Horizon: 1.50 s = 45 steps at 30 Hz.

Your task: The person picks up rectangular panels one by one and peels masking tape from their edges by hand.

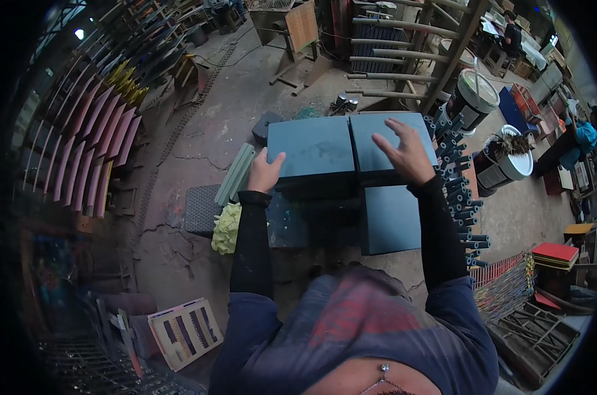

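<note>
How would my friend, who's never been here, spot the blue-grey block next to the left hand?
Start at the person's shirt at the bottom and follow the black sleeves up to two blue-grey blocks side by side. Pick the left block. It has the left hand at its left edge, while the right hand is over its neighbour, the right block.

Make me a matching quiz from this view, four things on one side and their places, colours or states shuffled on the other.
Column one:
1. Left hand
2. Right hand
3. Crumpled heap
4. Tubes

Column two:
A. Pale yellow-green
B. Fingers spread over the right-hand block
C. Clustered right of the blocks
D. At the left-hand block's outer edge

Pairs: 1-D, 2-B, 3-A, 4-C
</note>
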### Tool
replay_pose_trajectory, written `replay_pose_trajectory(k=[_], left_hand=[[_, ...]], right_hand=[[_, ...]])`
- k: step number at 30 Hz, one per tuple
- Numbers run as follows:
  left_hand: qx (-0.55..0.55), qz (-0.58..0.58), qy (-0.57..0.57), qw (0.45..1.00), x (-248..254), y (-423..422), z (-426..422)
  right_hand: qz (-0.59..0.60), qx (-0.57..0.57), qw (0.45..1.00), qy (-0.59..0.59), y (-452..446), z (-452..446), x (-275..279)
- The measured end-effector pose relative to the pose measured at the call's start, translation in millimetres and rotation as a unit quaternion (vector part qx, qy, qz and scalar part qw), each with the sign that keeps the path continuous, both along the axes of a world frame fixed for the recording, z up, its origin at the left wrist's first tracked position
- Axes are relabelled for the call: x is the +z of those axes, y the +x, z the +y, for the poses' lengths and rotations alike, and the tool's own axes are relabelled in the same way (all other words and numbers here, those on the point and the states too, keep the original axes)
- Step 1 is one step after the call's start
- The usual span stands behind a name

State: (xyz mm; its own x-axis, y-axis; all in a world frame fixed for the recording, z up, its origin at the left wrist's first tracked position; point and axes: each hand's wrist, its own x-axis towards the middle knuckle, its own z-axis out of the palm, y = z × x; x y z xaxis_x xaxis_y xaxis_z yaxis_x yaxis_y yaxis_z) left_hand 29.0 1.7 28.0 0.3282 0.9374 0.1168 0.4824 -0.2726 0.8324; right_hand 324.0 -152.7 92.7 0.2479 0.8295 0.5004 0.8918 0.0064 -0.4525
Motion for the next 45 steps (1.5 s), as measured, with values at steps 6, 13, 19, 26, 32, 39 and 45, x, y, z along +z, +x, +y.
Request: replay_pose_trajectory(k=[6,13,19,26,32,39,45], left_hand=[[0.154,0.035,0.281,0.947,-2,21,-26],[-0.139,-0.110,-0.142,0.974,-17,62,-176],[-0.225,-0.027,-0.077,0.971,-38,90,-225],[-0.163,-0.012,-0.080,0.983,-34,95,-239],[-0.110,-0.033,-0.053,0.992,-22,106,-256],[-0.094,0.013,-0.064,0.993,-24,112,-248],[-0.090,-0.061,-0.131,0.985,-33,117,-252]], right_hand=[[0.252,-0.087,0.964,-0.011,51,-88,6],[0.133,-0.177,0.963,-0.157,31,-187,-49],[0.098,-0.210,0.959,-0.165,9,-192,-61],[0.099,-0.141,0.980,-0.102,20,-202,-71],[0.151,-0.142,0.974,-0.089,18,-202,-52],[0.141,-0.137,0.979,-0.054,23,-199,-71],[0.131,-0.124,0.982,-0.046,25,-199,-79]])
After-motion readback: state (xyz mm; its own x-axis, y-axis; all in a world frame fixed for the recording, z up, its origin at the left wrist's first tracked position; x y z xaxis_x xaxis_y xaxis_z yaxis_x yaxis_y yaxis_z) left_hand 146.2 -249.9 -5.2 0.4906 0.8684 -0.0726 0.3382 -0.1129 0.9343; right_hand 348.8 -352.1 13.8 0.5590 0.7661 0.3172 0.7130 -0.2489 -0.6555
